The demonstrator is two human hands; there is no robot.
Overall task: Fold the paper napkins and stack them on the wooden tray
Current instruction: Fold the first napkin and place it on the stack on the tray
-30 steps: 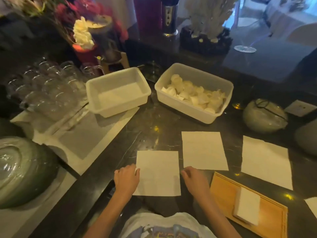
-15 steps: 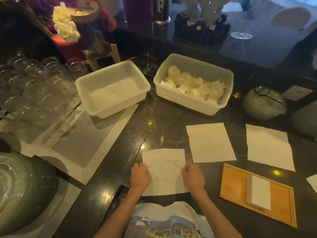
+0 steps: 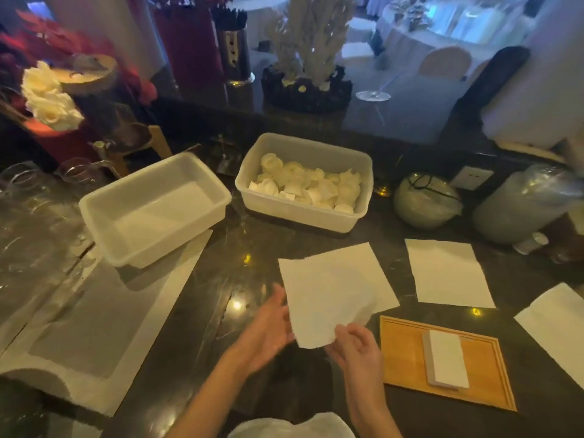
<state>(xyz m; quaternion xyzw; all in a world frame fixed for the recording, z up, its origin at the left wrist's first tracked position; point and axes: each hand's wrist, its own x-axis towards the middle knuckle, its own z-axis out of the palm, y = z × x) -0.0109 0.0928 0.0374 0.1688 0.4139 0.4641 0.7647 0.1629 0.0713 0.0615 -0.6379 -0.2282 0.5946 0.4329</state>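
**Holding one paper napkin above the counter, with the tray to its right**

Head view: both bare hands meet near the middle of the dark marble counter. The right hand has its fingers curled and pinches the near corner of the held napkin, which is off the surface, rumpled and tilted. The left hand has its fingers stretched out straight against that napkin's left edge; it is blurred, so the thumb's part cannot be made out.

Behind the held napkin, and partly covered by it, a second napkin lies flat on the counter. To the right of it lies a third napkin, also flat and apart from the others. A fourth napkin lies at the far right and is cut off by the frame edge.

The wooden tray sits just right of the right hand, near the person. On it lies a small stack of folded napkins, set lengthwise near the tray's middle.

Farther back stand two translucent plastic bins side by side. The left bin shows only its pale floor, and the right bin holds a heap of white rolled paper pieces. Clear glasses crowd the left side, with white flowers beyond them. A round jar stands far right of the bins.
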